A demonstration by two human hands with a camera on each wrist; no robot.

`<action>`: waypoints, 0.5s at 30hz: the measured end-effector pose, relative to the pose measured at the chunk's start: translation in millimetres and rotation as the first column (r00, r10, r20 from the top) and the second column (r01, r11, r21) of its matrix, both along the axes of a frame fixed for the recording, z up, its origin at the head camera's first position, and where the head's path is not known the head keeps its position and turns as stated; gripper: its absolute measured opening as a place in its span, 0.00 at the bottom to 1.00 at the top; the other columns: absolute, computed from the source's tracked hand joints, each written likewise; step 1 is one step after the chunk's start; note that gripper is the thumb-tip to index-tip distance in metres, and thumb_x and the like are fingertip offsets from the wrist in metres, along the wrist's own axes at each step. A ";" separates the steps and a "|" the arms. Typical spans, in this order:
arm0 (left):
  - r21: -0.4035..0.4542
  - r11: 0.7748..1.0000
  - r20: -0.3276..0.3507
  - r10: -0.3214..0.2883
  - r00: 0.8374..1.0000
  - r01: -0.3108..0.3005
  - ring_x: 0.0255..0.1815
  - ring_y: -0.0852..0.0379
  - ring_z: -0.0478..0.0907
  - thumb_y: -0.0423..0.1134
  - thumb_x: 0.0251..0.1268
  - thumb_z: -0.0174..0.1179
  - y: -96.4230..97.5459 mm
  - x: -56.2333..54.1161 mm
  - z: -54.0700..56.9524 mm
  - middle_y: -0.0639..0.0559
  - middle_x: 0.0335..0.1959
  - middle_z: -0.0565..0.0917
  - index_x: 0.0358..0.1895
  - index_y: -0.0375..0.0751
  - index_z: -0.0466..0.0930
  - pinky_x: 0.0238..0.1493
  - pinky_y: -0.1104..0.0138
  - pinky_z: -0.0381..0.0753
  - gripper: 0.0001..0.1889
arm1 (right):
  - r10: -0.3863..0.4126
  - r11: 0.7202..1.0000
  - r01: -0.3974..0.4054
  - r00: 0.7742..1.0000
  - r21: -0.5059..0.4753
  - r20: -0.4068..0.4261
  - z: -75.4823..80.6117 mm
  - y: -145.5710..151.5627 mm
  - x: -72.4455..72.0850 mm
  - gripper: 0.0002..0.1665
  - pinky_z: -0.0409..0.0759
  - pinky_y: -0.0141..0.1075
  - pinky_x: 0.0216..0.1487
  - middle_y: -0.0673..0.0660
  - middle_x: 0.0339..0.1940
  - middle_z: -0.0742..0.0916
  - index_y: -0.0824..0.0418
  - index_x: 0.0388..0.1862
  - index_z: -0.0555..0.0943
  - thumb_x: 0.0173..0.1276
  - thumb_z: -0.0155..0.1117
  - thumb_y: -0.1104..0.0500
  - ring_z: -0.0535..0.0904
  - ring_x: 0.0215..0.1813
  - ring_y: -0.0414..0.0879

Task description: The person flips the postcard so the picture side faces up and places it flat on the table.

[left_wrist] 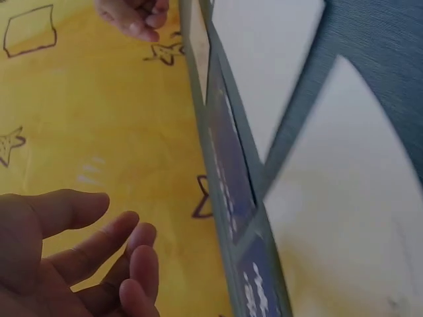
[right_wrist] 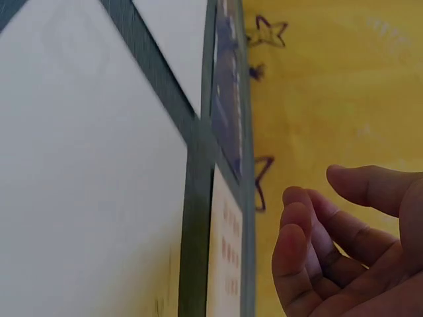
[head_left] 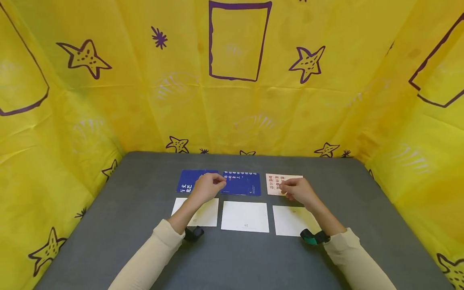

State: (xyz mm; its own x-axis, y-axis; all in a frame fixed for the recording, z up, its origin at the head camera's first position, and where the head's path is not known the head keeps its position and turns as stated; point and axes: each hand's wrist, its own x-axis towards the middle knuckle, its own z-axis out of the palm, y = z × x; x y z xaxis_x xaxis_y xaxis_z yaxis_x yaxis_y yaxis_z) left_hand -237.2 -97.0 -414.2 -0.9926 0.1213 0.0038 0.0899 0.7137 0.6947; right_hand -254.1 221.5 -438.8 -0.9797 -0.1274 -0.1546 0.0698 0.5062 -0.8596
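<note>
Six-card layout aside, my left hand [head_left: 208, 187] hovers over the gap between two blue cards, the left one [head_left: 186, 180] and the middle one [head_left: 242, 185], holding nothing. In the left wrist view its fingers [left_wrist: 92, 254] are loosely bent, with thumb and fingertips apart. Over a pale card with reddish print [head_left: 272, 184] hangs my right hand [head_left: 298, 190], also holding nothing. The right wrist view shows its thumb [right_wrist: 370, 188] apart from the relaxed fingers. Nearer me lie a left white card [head_left: 206, 213], partly hidden by my forearm, a middle white card [head_left: 245, 216] and a right white card [head_left: 291, 221].
The cards lie flat in two rows on a dark grey table [head_left: 232, 257]. A yellow cloth [head_left: 232, 108] with purple star drawings stands around its back and sides. Each wrist wears a dark strap, the left strap [head_left: 193, 233] and the right strap [head_left: 313, 237].
</note>
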 end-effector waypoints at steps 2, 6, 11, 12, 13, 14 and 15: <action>-0.018 1.000 0.007 0.023 1.000 -0.022 0.41 0.52 0.81 0.41 0.65 0.62 -12.7 4.8 -3.5 0.50 0.38 0.87 0.43 0.42 0.86 0.42 0.59 0.77 0.09 | 0.031 0.999 -0.031 0.999 -0.016 0.007 -1.6 -14.0 0.2 0.17 0.78 0.32 0.31 0.56 0.27 0.86 0.75 0.46 0.82 0.67 0.62 0.60 0.77 0.27 0.44; -0.052 0.997 0.023 0.050 0.998 -0.049 0.40 0.52 0.82 0.41 0.64 0.62 -36.1 13.4 -12.4 0.48 0.38 0.88 0.40 0.41 0.87 0.42 0.59 0.77 0.09 | 0.070 0.997 -0.070 0.997 -0.016 0.022 -5.2 -40.8 1.8 0.15 0.79 0.33 0.32 0.57 0.27 0.86 0.72 0.45 0.84 0.67 0.63 0.60 0.77 0.27 0.44; -0.102 0.992 0.030 0.076 0.997 -0.072 0.40 0.51 0.82 0.40 0.65 0.61 -61.0 24.7 -19.3 0.47 0.36 0.88 0.37 0.40 0.87 0.42 0.56 0.75 0.09 | 0.122 0.992 -0.122 0.992 -0.016 0.042 -9.4 -74.4 6.4 0.13 0.81 0.34 0.33 0.58 0.30 0.87 0.68 0.43 0.86 0.66 0.64 0.60 0.79 0.29 0.46; -0.112 0.991 0.034 0.082 0.996 -0.078 0.40 0.51 0.81 0.40 0.65 0.61 -65.1 26.7 -20.0 0.47 0.36 0.88 0.37 0.40 0.86 0.42 0.56 0.75 0.09 | 0.138 0.990 -0.137 0.989 -0.017 0.046 -10.2 -81.2 7.8 0.13 0.81 0.35 0.33 0.58 0.30 0.87 0.68 0.42 0.86 0.66 0.65 0.60 0.79 0.29 0.46; -0.123 0.989 0.036 0.088 0.995 -0.083 0.40 0.50 0.81 0.41 0.64 0.61 -68.8 28.7 -20.7 0.46 0.37 0.88 0.37 0.40 0.86 0.43 0.55 0.75 0.09 | 0.158 0.987 -0.157 0.986 -0.022 0.046 -11.2 -87.8 9.2 0.12 0.81 0.35 0.33 0.58 0.30 0.88 0.68 0.42 0.86 0.66 0.65 0.60 0.80 0.29 0.46; -0.135 0.987 0.037 0.093 0.995 -0.087 0.41 0.49 0.81 0.41 0.64 0.61 -72.3 30.5 -21.4 0.46 0.37 0.88 0.37 0.39 0.86 0.43 0.55 0.75 0.09 | 0.176 0.984 -0.174 0.983 -0.032 0.052 -12.2 -94.2 10.6 0.12 0.81 0.35 0.32 0.58 0.31 0.88 0.68 0.41 0.86 0.66 0.65 0.60 0.80 0.29 0.46; -0.148 0.985 0.039 0.095 0.995 -0.088 0.41 0.49 0.81 0.41 0.64 0.61 -75.5 32.1 -22.0 0.45 0.37 0.88 0.37 0.39 0.86 0.44 0.54 0.75 0.09 | 0.194 0.981 -0.192 0.979 -0.041 0.057 -12.8 -100.7 12.2 0.12 0.81 0.35 0.32 0.59 0.31 0.88 0.68 0.41 0.86 0.66 0.65 0.60 0.80 0.29 0.46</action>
State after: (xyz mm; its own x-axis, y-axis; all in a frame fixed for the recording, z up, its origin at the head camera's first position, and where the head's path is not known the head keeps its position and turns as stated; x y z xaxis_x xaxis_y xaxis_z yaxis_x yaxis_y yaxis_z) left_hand -205.1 -172.6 -436.2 -0.9983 0.0262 -0.0529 -0.0097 0.8117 0.5840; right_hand -241.8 120.8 -451.7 -0.9252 -0.3193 -0.2050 0.0262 0.4851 -0.8741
